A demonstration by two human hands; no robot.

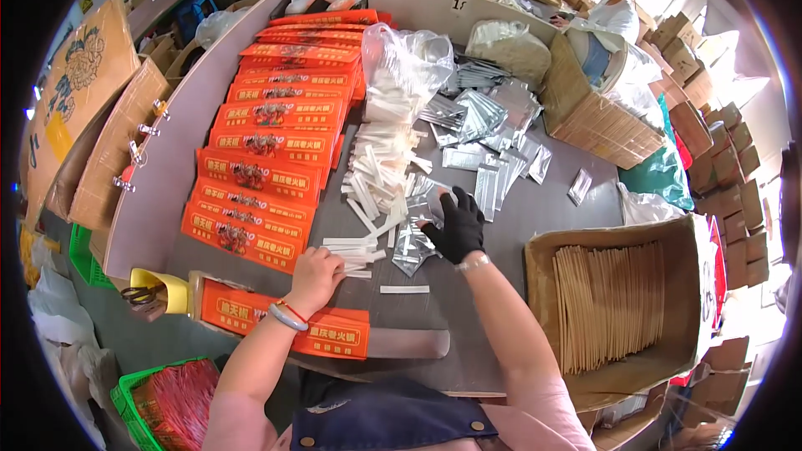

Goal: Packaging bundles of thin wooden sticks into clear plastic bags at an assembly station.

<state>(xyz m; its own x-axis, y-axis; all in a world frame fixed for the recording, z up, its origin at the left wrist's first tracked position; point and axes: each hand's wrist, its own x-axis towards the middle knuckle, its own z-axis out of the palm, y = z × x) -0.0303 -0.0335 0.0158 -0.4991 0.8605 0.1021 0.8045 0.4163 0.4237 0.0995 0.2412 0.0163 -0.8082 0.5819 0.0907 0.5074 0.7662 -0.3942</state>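
Observation:
My left hand (316, 274), bare with a bracelet at the wrist, is curled beside a few narrow white paper strips (355, 246). Its fingertips are partly hidden, so what they pinch cannot be made out. Over a heap of flat silver packets (411, 246) is my right hand (458, 230), in a black glove with bare fingertips. Thumb and fingers are spread, touching the packets. One white strip (405, 290) lies alone between my forearms. Overlapping red printed sleeves (259, 146) run up the table's left side; more red sleeves (334, 334) sit in a holder at the near edge.
A carton of thin wooden chopsticks (610, 309) stands at the right. Beyond it are another carton (597, 113) and a loose silver packet (579, 187). Scissors (142, 293) rest in a yellow container (171, 291) at the left corner. Another person (610, 12) is at the far right.

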